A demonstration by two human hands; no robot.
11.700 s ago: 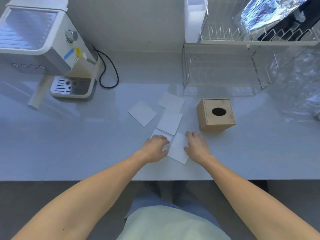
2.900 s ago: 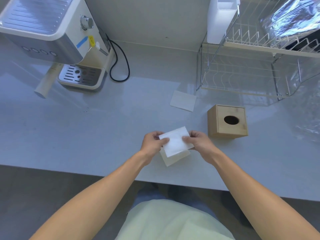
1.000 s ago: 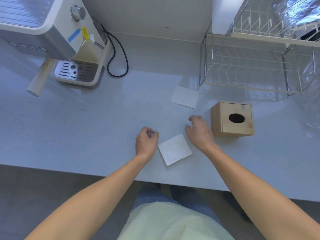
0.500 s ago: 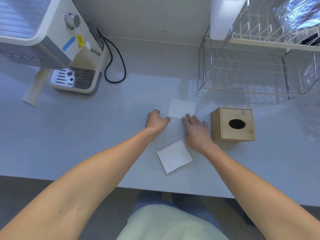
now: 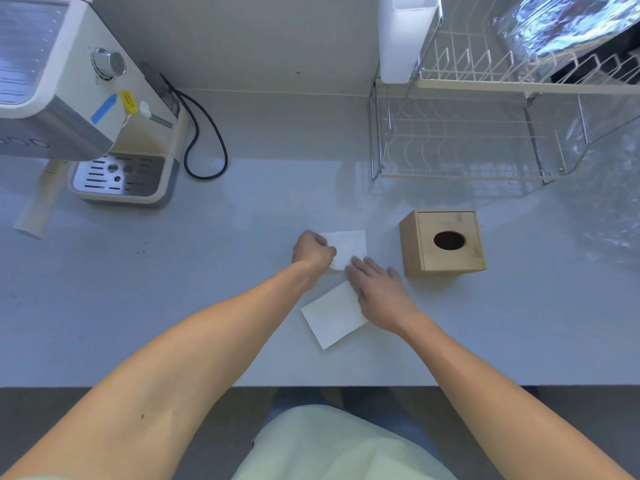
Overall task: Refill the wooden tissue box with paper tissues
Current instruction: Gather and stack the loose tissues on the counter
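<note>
The wooden tissue box [image 5: 446,258] stands upright on the grey counter [image 5: 173,289], with an oval hole in its top. To its left lies a single white tissue [image 5: 349,245]. My left hand [image 5: 312,251] pinches that tissue's left edge and lifts it a little. My right hand [image 5: 375,289] rests flat with its fingertips on the tissue's near edge. A stack of white tissues [image 5: 332,317] lies closer to me, partly under my right hand.
A coffee machine [image 5: 79,98] with a black cable [image 5: 204,140] stands at the back left. A wire dish rack [image 5: 485,126] fills the back right, with a white container [image 5: 403,36] on its corner. The counter's front edge runs just below the stack.
Both hands have left the stack and reached to the far tissue. My left hand has closed on its edge and drawn it nearer to me.
</note>
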